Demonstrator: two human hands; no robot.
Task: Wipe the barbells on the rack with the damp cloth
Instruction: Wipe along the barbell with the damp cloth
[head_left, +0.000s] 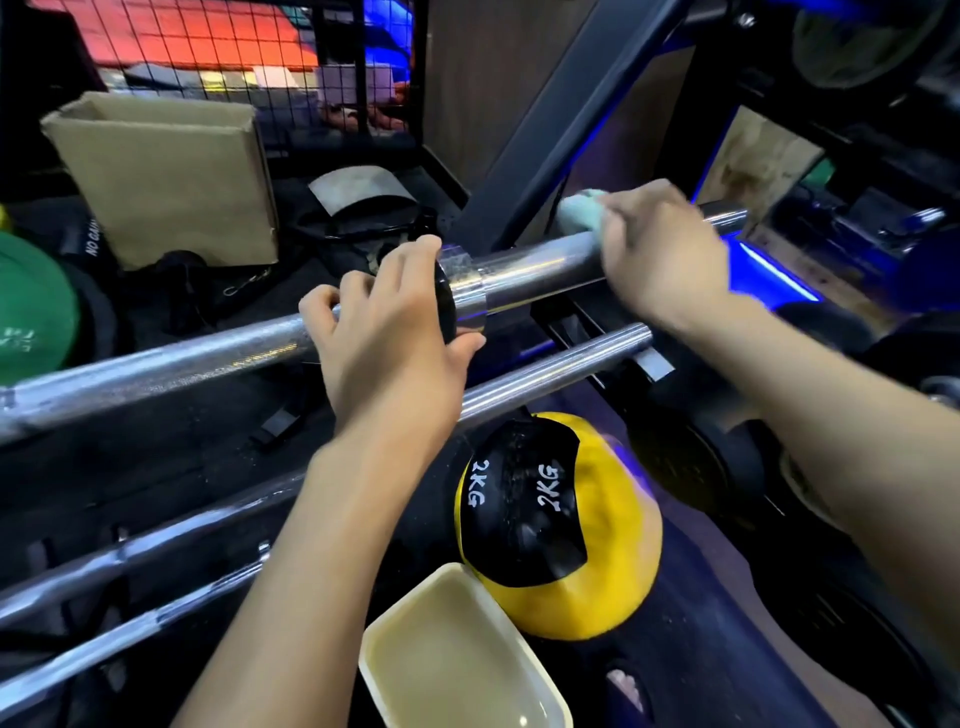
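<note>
Barbell at frame centre, mid-wipe
Left hand curled round shaft; right hand clutching pale cloth against sleeve, upper right.

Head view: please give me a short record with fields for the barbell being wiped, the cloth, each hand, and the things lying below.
barbell: top barbell, chrome, lying across the rack
cloth: pale green cloth, on the barbell's sleeve
right hand: right hand holds the cloth against the sleeve; blurred
left hand: left hand grips the bar at its collar
below: yellow and black ball marked 2KG; cream basin beside it
other bars: lower barbell and more bars under it
</note>
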